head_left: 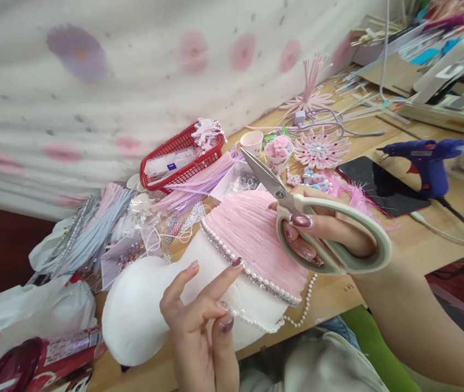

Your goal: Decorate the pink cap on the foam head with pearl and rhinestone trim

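Note:
A white mannequin-like form [134, 305] with a rounded end lies across the table. Pink pleated material [242, 228] covers its right part, edged by a silver and pearl trim [252, 275]. My left hand [199, 321] is at the form, its index fingertip on the trim. Between my left thumb and another finger I pinch the end of a pearl bead string [256, 322], which runs along the white surface and loops onto the table. My right hand [317, 228] holds scissors [274, 182] with pale handles above the pink part, blades together and pointing up-left.
A red basket [183, 158] of supplies, paper cups [252, 142] and pink flower ornaments [321, 148] stand behind. On the right, a blue glue gun [427, 158] stands by a black phone [382, 185], its cable trailing off the edge. Pipe cleaners [93, 234] and bags crowd the left.

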Demonstrator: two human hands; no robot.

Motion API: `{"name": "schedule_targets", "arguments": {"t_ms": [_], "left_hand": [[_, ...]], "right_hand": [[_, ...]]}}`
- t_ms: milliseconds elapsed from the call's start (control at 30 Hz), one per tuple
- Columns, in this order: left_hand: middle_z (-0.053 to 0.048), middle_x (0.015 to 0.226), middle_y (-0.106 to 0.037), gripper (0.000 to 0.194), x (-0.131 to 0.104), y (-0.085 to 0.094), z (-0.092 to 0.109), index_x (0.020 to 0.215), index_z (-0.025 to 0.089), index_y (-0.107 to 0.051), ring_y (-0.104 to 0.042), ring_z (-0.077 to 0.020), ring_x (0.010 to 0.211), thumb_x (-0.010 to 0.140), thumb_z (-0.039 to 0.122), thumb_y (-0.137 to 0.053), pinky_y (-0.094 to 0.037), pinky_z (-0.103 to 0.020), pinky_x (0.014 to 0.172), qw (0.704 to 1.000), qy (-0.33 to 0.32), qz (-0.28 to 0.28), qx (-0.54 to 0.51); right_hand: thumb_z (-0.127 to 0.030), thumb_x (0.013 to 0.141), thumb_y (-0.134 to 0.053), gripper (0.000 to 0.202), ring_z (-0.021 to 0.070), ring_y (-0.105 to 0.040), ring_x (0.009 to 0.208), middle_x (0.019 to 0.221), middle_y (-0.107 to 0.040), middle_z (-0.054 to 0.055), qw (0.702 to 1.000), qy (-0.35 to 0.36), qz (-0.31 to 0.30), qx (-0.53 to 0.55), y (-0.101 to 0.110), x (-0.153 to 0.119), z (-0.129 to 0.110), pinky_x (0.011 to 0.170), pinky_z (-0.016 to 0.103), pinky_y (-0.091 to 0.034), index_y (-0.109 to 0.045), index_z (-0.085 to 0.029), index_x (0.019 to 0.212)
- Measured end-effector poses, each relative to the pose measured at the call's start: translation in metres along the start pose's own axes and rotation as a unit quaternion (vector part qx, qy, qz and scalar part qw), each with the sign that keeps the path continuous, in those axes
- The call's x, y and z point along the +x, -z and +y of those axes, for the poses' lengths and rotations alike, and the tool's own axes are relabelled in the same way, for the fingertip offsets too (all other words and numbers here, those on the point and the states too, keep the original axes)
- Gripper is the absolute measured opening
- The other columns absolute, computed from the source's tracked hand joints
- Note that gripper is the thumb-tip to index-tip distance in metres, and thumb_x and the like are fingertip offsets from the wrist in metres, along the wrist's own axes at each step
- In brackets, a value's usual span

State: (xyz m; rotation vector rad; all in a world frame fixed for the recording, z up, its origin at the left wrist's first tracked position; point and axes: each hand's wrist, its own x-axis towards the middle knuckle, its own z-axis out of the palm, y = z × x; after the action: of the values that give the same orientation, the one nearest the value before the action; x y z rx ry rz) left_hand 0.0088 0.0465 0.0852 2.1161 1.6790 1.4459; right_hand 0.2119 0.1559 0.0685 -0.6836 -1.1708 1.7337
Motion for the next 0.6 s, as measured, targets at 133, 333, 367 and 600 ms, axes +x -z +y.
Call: {"name": "schedule_targets", "arguments": {"t_ms": [133,333,367,600], "left_hand": [[0.000,0.101,-0.081,0.015,-0.006,0.001,-0.008,0.092,0.029,-0.051,-0.045,-0.0216,0.131,0.106,0.026,-0.046,-0.032,-0.043,0.103,0.997,-0.025,-0.029,0.060],[0.000,0.089,-0.080,0.025,-0.009,0.002,-0.017,0.080,0.029,-0.054,-0.047,-0.0254,0.098,0.104,0.028,-0.048,-0.029,-0.039,0.099,0.974,-0.140,-0.060,0.168],[0.000,0.089,-0.081,0.026,-0.008,0.001,-0.017,0.079,0.029,-0.053,-0.047,-0.0248,0.100,0.104,0.028,-0.048,-0.029,-0.039,0.099,0.976,-0.133,-0.060,0.159],[0.000,0.101,-0.082,0.014,0.002,-0.008,-0.002,0.091,0.027,-0.051,-0.063,-0.0202,0.109,0.104,0.029,-0.053,-0.046,-0.037,0.094,0.993,0.032,0.088,-0.066]], "right_hand": [[-0.057,0.080,-0.081,0.039,0.0091,-0.055,0.040,0.056,-0.064,-0.004,1.000,-0.003,0.001,-0.014,0.000,0.000,0.000,0.037,0.019,-0.045,-0.067,-0.021,0.080],[-0.063,0.068,-0.088,0.049,0.0097,-0.050,0.033,0.048,-0.060,-0.006,0.999,-0.021,0.035,-0.010,-0.013,-0.002,-0.008,0.031,0.020,-0.040,-0.062,-0.022,0.076],[-0.063,0.066,-0.089,0.050,0.0095,-0.049,0.032,0.046,-0.059,-0.007,0.999,-0.015,0.047,-0.005,-0.015,-0.001,-0.008,0.030,0.020,-0.039,-0.061,-0.023,0.077],[-0.059,0.076,-0.084,0.044,0.0100,-0.051,0.037,0.050,-0.060,-0.005,0.999,0.007,0.038,0.016,-0.009,0.001,-0.001,0.034,0.020,-0.041,-0.060,-0.022,0.076]]}}
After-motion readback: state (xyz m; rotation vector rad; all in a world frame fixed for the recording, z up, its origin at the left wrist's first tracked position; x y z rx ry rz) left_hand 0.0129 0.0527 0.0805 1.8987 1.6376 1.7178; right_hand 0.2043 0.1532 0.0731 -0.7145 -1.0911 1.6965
